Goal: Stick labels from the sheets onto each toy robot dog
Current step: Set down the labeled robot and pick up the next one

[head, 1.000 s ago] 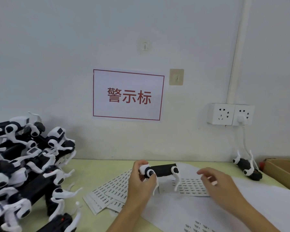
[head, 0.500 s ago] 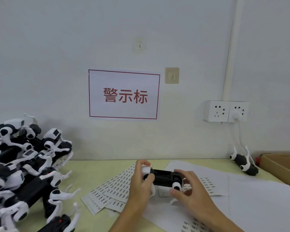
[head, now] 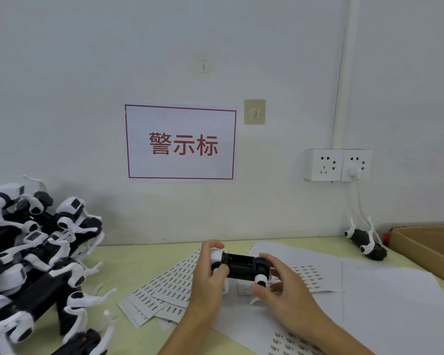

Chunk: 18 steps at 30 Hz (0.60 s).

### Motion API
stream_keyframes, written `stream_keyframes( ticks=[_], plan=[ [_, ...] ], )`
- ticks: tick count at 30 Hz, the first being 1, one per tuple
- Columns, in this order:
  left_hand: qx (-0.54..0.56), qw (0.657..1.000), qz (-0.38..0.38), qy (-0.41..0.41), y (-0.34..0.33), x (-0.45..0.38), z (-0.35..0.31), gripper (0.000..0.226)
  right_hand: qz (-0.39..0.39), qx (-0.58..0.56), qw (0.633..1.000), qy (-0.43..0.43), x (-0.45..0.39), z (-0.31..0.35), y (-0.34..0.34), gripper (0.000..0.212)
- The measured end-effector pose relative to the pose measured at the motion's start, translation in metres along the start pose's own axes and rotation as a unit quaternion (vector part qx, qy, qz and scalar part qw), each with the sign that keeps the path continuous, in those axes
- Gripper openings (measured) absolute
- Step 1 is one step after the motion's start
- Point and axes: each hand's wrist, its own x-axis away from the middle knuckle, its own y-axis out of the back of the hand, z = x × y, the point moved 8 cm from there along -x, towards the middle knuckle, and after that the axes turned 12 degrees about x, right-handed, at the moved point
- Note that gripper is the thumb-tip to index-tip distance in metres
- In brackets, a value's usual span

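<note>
Holding the small black-and-white plastic toy robot dog [head: 241,266] above the printed white label sheets [head: 169,288], left hand [head: 208,275] and right hand [head: 282,285] grip its rigid, apparently light body by both ends, away from the thin, probably fragile legs.

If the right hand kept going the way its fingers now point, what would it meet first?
The right hand points left, already gripping the toy dog. Just past it is the left hand at the dog's other end; depth is unclear.

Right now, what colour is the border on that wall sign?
Red: the wall sign has a thin red border and red characters on white, clearest in the head view.
</note>
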Motion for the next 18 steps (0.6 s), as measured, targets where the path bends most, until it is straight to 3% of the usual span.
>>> stream_keyframes(
  ticks=[7,12,18],
  plan=[
    [0.005,1.0,0.027,-0.006,-0.007,0.003,-0.003,0.044,0.007,-0.059,0.998,-0.022,-0.002,-0.009,0.005,0.049],
    [0.013,0.998,0.043,-0.048,-0.011,0.004,-0.011,0.034,-0.007,-0.106,0.994,-0.008,-0.003,-0.005,0.01,0.026],
    [-0.03,0.993,0.066,-0.095,-0.023,0.002,-0.027,0.019,-0.035,-0.182,0.982,-0.031,-0.001,-0.009,0.014,0.049]
  ],
)
